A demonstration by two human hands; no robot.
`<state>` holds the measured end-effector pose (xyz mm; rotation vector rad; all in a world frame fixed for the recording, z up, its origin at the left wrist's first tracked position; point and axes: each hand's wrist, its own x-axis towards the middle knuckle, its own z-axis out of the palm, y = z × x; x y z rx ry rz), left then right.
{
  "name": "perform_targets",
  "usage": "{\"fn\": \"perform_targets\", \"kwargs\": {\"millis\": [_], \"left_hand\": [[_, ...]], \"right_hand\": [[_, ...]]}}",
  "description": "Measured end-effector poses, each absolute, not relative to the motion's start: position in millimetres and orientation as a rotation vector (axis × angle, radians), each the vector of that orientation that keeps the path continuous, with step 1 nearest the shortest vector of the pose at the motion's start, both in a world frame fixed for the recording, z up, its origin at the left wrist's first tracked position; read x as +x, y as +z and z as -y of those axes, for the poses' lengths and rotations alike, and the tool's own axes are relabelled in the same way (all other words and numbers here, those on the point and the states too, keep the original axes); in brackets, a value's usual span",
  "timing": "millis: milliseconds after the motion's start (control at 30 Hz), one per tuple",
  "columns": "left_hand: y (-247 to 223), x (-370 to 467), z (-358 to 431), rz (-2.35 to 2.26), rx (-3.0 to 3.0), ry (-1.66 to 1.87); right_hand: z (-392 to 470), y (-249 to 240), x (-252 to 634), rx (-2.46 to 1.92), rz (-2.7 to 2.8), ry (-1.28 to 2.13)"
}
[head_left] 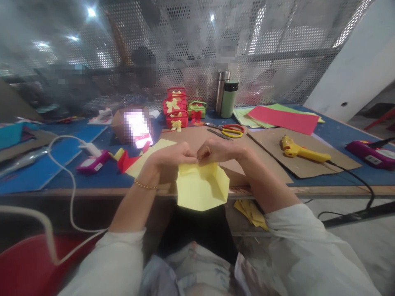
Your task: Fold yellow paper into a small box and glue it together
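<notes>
A partly folded piece of yellow paper (200,189) hangs in front of the table edge, its sides bent up along creases. My left hand (180,154) pinches its upper edge near the middle. Right beside it, my right hand (216,151) is closed on the same edge, with the fingertips of both hands nearly touching. A flat yellow sheet (138,168) lies on the table behind my left wrist, next to red paper pieces (126,161). Beyond my hands are scissors (231,130) with red and yellow handles.
Small red paper baskets (176,107) with bows and a green one (196,109) stand at the back, near a steel flask (221,92) and green bottle (229,98). A yellow glue gun (304,152) rests on cardboard (333,164) at right. A lit phone (138,127) leans at left.
</notes>
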<state>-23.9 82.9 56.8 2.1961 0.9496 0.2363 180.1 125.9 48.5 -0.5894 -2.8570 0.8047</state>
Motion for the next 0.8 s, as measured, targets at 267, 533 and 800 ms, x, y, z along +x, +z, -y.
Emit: {"fn": "perform_targets", "kwargs": {"millis": [267,533,800], "left_hand": [[57,-31,-81,-1.108,2.185,0.188],[62,-36,-85,-1.087,2.243,0.114],[62,-31,-82,-1.177,2.121,0.108]], "right_hand": [[-131,50,186,-0.585,2.896,0.739],[-127,55,189,-0.625,2.900,0.742],[-126,52,186,-0.641,2.911,0.732]]}}
